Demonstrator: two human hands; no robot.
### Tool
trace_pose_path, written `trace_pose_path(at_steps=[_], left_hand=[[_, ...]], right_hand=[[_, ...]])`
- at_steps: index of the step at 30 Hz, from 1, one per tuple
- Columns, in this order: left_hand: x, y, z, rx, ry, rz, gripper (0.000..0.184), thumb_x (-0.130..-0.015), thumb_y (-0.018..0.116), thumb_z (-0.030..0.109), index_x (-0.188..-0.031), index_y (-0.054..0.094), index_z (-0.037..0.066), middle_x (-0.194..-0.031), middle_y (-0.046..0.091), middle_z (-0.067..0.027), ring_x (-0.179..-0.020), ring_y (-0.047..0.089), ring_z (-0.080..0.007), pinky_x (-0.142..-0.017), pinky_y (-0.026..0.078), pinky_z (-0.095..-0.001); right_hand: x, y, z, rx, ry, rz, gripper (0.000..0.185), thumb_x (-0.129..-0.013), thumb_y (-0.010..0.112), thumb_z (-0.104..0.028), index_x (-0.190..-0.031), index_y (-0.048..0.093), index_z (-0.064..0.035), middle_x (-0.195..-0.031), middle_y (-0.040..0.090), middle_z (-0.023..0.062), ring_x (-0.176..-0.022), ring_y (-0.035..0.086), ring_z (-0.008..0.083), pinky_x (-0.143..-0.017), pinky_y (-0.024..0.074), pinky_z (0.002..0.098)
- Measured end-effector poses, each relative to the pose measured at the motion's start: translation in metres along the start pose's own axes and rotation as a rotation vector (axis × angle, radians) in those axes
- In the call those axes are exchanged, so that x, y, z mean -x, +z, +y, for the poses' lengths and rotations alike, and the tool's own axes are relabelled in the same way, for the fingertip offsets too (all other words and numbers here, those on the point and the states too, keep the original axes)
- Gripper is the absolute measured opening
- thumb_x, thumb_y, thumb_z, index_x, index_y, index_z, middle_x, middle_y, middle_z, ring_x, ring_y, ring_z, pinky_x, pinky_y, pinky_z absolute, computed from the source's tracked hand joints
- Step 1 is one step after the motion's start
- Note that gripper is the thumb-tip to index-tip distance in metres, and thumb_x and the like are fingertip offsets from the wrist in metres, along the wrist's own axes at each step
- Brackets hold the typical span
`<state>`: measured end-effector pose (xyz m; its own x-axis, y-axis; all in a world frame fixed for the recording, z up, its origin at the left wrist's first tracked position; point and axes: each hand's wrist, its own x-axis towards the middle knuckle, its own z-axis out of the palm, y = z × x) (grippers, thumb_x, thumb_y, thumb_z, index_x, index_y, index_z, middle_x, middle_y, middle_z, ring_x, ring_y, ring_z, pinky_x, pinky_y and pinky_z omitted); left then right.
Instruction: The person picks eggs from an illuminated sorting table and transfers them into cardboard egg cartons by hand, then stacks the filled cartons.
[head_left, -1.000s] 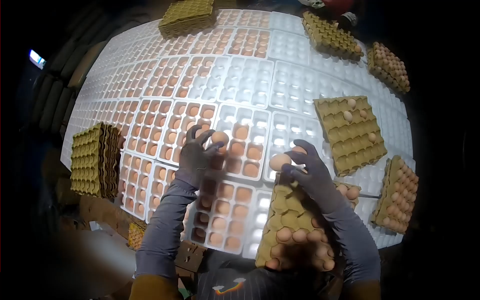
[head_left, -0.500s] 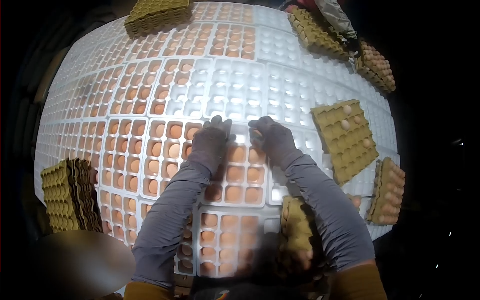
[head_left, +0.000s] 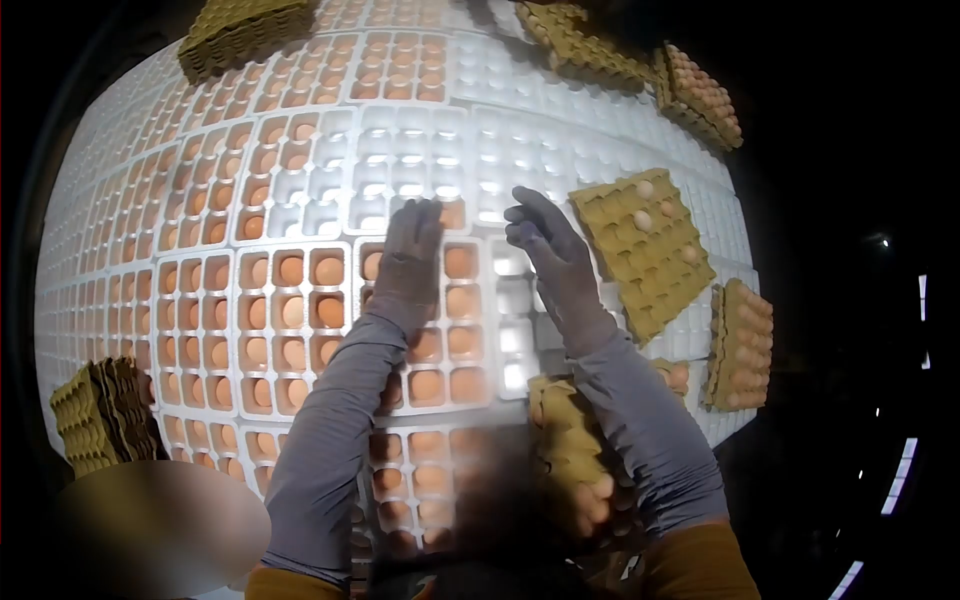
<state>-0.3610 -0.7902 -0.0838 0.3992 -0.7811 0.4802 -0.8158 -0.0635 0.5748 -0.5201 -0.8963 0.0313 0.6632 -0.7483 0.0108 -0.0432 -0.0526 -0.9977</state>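
My gloved left hand [head_left: 410, 260] stretches flat over a white egg tray [head_left: 440, 411], fingers pointing away from me. Beside its fingertips an egg [head_left: 453, 214] sits at the near right corner of the white tray beyond [head_left: 400, 150], whose other visible cells hold none. My right hand [head_left: 558, 250], also gloved, hovers to the right with bent fingers spread apart and nothing visible between them. Under my hands, the nearer tray has brown eggs [head_left: 462, 300] in its visible cells; my left hand and forearm cover some cells.
A pulp egg flat [head_left: 625, 255] with several eggs lies right of my right hand. Another pulp flat [head_left: 565, 440] is below my right forearm. Filled flats [head_left: 740, 345] stand at the right edge. Stacked pulp flats [head_left: 105, 415] stand at left, with more [head_left: 245, 35] at the far side.
Both hands have moved forward from the nearer tray's far row and farther apart. An egg now shows in the tray beyond. The right fingers no longer hold an egg. The view has shifted.
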Motion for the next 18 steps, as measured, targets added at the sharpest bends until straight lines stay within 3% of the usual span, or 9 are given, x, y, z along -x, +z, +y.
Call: trace_pose_path(at_steps=[1,2,5,7,9,11,14,15,18], left_hand=[[0.0,-0.003,0.003,0.017,0.017,0.015,0.058,-0.083,0.048,-0.009,-0.14,0.045,-0.001,-0.143,0.042,-0.0262,-0.136,0.039,-0.0456,-0.117,0.034,-0.0498],[0.002,0.004,-0.005,-0.036,0.031,0.035,0.048,-0.098,0.054,0.006,-0.145,0.046,0.006,-0.143,0.046,-0.0236,-0.136,0.042,-0.0434,-0.112,0.04,-0.0494],[0.004,0.011,-0.01,0.037,-0.038,0.054,0.048,-0.098,0.056,0.009,-0.145,0.047,0.007,-0.146,0.045,-0.0219,-0.139,0.041,-0.0408,-0.112,0.04,-0.0469],[0.003,0.003,0.006,-0.027,-0.003,0.08,0.045,-0.096,0.058,0.006,-0.141,0.052,0.007,-0.142,0.051,-0.0195,-0.134,0.048,-0.0381,-0.109,0.043,-0.0439],[0.004,-0.017,0.063,0.207,-0.048,0.048,0.04,-0.094,0.061,0.005,-0.133,0.059,0.005,-0.13,0.059,-0.019,-0.12,0.058,-0.0371,-0.1,0.049,-0.0433],[0.018,-0.032,0.14,0.26,0.0,-0.034,0.031,-0.09,0.066,0.003,-0.12,0.069,0.007,-0.115,0.066,-0.0135,-0.108,0.065,-0.0302,-0.088,0.054,-0.0382],[0.037,-0.024,0.236,0.339,0.09,-0.269,0.03,-0.084,0.071,0.004,-0.113,0.071,0.009,-0.104,0.071,-0.0098,-0.108,0.064,-0.0325,-0.093,0.053,-0.0411],[0.039,-0.015,0.257,0.313,0.137,-0.345,0.03,-0.086,0.072,0.006,-0.116,0.07,0.008,-0.114,0.07,-0.012,-0.113,0.064,-0.0337,-0.097,0.053,-0.0426],[0.048,0.027,0.299,0.078,0.212,-0.392,0.035,-0.089,0.067,0.013,-0.123,0.066,0.01,-0.118,0.07,-0.0109,-0.12,0.06,-0.0341,-0.103,0.049,-0.0445]], right_hand=[[0.032,-0.015,-0.031,0.009,0.034,0.026,0.04,-0.097,0.056,-0.001,-0.138,0.055,-0.0019,-0.119,0.064,0.0062,-0.109,0.062,0.0151,-0.096,0.0483,0.0271],[0.057,-0.042,-0.041,0.128,-0.017,0.068,0.035,-0.099,0.055,-0.002,-0.134,0.058,-0.0003,-0.12,0.064,0.0072,-0.113,0.063,0.0159,-0.099,0.0475,0.0273],[0.128,-0.138,-0.056,0.575,-0.051,0.233,0.03,-0.094,0.063,-0.002,-0.124,0.066,-0.0045,-0.12,0.065,0.008,-0.111,0.064,0.0148,-0.096,0.0503,0.0293],[0.166,-0.189,-0.059,0.73,0.122,0.158,0.029,-0.09,0.07,-0.007,-0.119,0.068,-0.0062,-0.119,0.067,0.0089,-0.11,0.065,0.0198,-0.095,0.0518,0.033],[0.187,-0.217,-0.051,0.998,-0.022,-0.143,0.036,-0.085,0.076,-0.021,-0.119,0.068,-0.0117,-0.123,0.064,0.0118,-0.113,0.061,0.0327,-0.1,0.0498,0.0436],[0.195,-0.229,-0.021,1.146,-0.222,-0.272,0.043,-0.084,0.075,-0.021,-0.125,0.065,-0.0155,-0.129,0.061,0.0105,-0.121,0.056,0.0349,-0.104,0.0454,0.0469],[0.191,-0.237,-0.015,1.01,-0.158,-0.292,0.049,-0.085,0.073,-0.02,-0.132,0.06,-0.0166,-0.132,0.057,0.0115,-0.125,0.051,0.0377,-0.107,0.0423,0.0483],[0.19,-0.241,-0.016,0.981,-0.144,-0.307,0.05,-0.085,0.073,-0.02,-0.133,0.06,-0.0166,-0.132,0.057,0.0121,-0.125,0.051,0.038,-0.107,0.0425,0.0481],[0.192,-0.253,0.004,0.933,-0.281,-0.23,0.048,-0.087,0.071,-0.017,-0.133,0.06,-0.0173,-0.13,0.059,0.0124,-0.121,0.055,0.0382,-0.103,0.0465,0.0454]])
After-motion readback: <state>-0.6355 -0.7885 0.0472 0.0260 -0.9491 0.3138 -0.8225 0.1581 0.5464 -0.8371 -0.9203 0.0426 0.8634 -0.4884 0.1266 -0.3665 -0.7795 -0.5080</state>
